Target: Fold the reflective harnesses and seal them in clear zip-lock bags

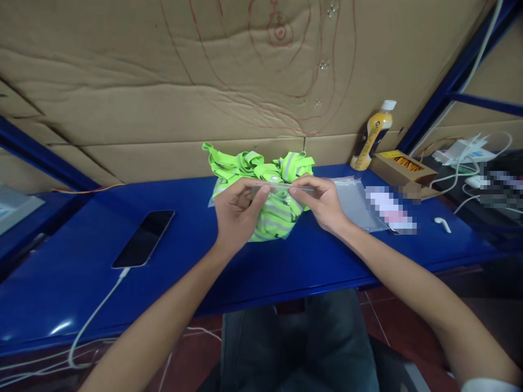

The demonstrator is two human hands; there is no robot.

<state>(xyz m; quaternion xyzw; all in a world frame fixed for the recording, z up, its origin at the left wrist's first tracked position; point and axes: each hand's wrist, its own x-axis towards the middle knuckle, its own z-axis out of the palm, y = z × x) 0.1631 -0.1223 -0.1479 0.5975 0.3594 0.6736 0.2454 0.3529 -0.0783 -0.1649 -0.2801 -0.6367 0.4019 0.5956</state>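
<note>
honestly, both the left hand and right hand pinch shut on the clear bag mouth over the blue table. the folded green vest looks half inside, i think; bulky fabric could snag or split the seal.

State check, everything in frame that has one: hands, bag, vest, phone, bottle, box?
left hand: shut, pinching the bag's top edge
right hand: shut, pinching the same edge
clear plastic bag: held up off the table, holding a folded vest
hi-vis vest: folded, in the bag
loose vests: bunched behind, unbagged
phone: screen dark, cable plugged in
bottle: upright, capped
cardboard box: open
earbud: lying loose on the table
</note>
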